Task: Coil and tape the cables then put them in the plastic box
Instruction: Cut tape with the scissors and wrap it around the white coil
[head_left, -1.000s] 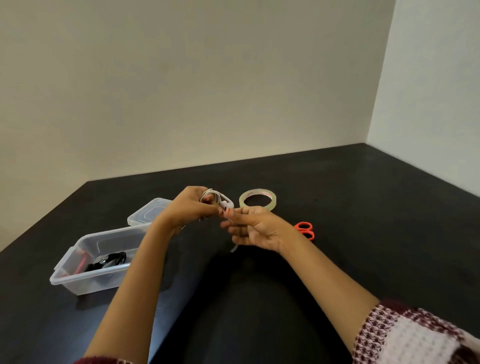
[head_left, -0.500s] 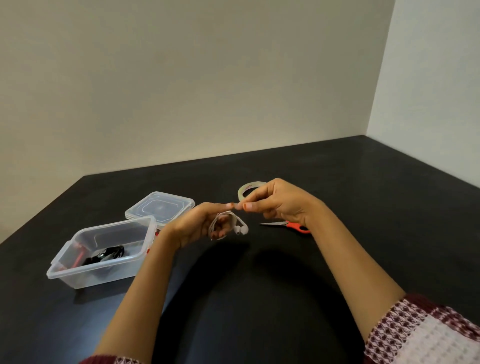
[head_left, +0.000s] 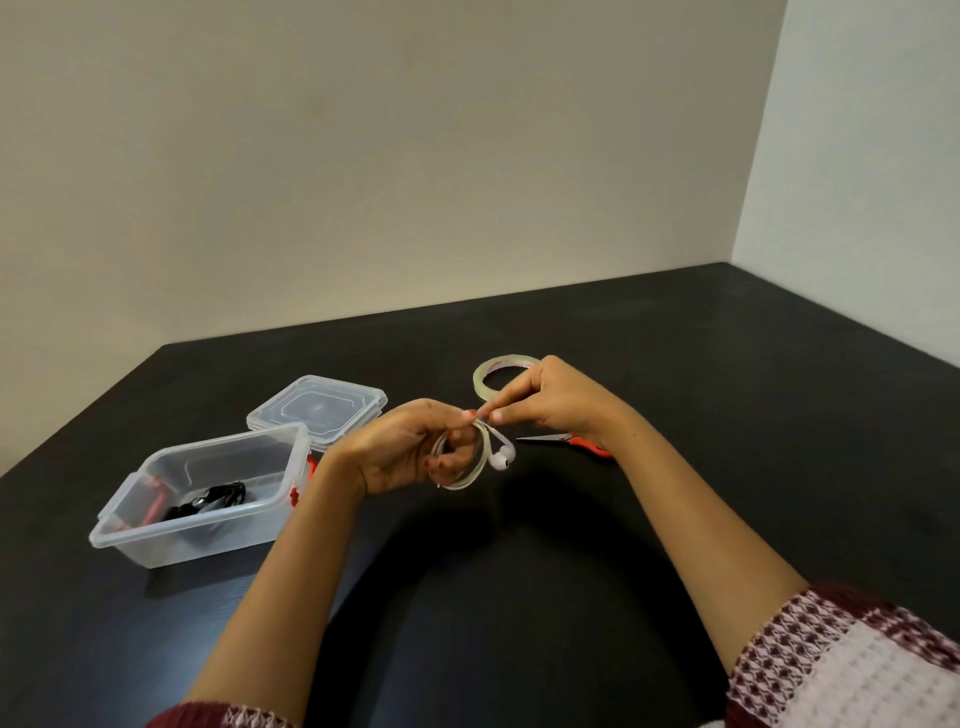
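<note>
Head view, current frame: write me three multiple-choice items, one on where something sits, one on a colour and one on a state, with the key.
1. Where is the lid?
A. Snapped onto the plastic box
B. Flat on the table, just beyond the box
C. Under the right forearm

2. What colour are the handles of the scissors?
A. Blue
B. Orange-red
C. Black

3. How is the coiled earphone cable placed?
A. Lying inside the box
B. Loose on the table
C. Gripped in the left hand above the table, with the right hand pinching its top

Key: B, the box stands open with the lid lying behind it. B, an orange-red handle shows by the right wrist. C, the left fingers curl through the coil, which is clear of the tabletop.
</note>
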